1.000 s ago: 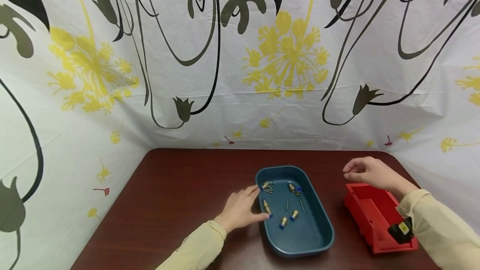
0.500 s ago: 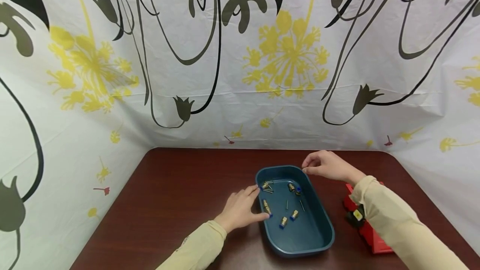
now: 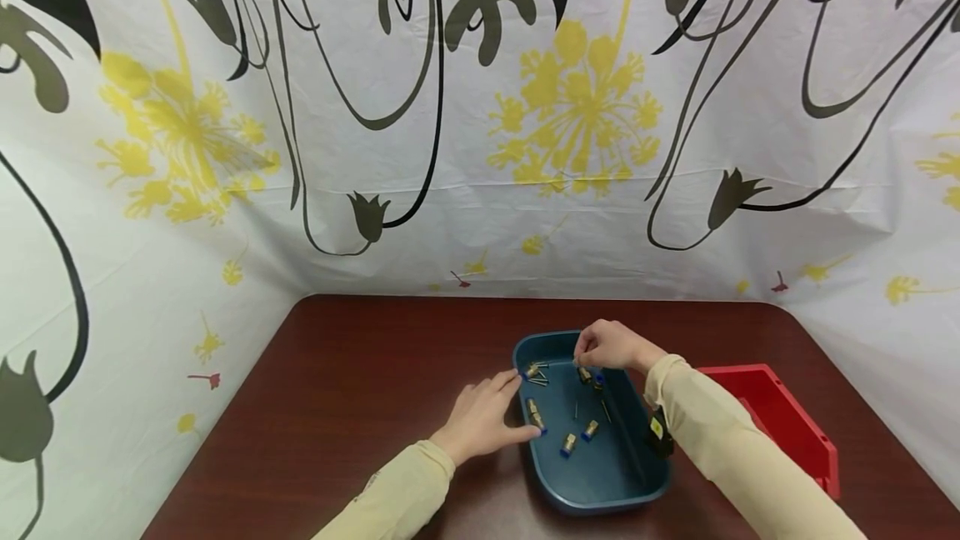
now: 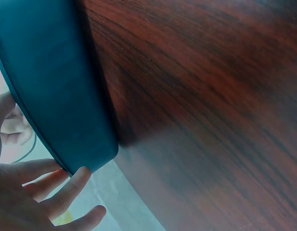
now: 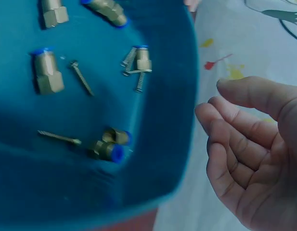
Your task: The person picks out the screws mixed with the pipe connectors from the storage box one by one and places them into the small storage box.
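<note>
The right hand (image 5: 254, 154) hangs by the far rim of the blue tray (image 5: 160, 115), fingers loosely curled, the thumb tip just apart from the index fingertip. Inside, at the far left, a brass fitting with a blue collar (image 5: 143, 59) lies among several small screws (image 5: 130, 57); at the far right, two fittings (image 5: 107, 150) sit close together. Nearer lie two separate screws (image 5: 82, 78) and a lone fitting (image 5: 49, 76). More fittings farther left are partly cut off. Beyond hangs a patterned white cloth (image 5: 268, 53).

place: screened-off table workspace | floral sheet (image 3: 472, 148) backdrop | wood-grain table (image 3: 375, 382) | room type unclear
</note>
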Tool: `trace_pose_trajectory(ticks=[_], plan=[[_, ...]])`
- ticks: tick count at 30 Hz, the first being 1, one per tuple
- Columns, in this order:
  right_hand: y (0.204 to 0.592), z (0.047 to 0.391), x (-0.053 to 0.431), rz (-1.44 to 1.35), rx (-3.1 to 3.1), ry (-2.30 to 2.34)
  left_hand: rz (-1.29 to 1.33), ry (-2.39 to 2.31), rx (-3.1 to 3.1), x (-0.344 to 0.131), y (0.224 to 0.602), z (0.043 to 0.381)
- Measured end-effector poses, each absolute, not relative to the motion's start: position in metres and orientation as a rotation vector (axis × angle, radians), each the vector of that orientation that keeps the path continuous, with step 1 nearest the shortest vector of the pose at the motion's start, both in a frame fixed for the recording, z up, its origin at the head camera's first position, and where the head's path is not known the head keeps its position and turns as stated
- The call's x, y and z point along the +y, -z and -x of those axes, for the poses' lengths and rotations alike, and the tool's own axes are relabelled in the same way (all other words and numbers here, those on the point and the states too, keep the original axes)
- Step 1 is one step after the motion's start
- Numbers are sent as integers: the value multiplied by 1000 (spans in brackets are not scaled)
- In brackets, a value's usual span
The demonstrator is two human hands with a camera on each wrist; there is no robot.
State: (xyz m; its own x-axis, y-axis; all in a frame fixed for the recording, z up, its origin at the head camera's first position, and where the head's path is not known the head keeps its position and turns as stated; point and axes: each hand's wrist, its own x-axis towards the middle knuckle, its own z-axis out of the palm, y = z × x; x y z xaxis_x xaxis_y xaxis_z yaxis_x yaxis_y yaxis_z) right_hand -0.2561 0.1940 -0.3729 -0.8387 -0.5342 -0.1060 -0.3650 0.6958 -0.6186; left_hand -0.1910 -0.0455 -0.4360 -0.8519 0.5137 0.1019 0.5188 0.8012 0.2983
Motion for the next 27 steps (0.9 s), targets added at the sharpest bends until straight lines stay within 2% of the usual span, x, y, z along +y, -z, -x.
trace_pose_trajectory(ticks=[14, 27], plan=[[412, 252, 183, 505, 2576, 890, 858, 491, -2962, -46, 437, 191], [429, 246, 177, 404, 2617, 870, 876, 498, -2936, -47, 436, 191]])
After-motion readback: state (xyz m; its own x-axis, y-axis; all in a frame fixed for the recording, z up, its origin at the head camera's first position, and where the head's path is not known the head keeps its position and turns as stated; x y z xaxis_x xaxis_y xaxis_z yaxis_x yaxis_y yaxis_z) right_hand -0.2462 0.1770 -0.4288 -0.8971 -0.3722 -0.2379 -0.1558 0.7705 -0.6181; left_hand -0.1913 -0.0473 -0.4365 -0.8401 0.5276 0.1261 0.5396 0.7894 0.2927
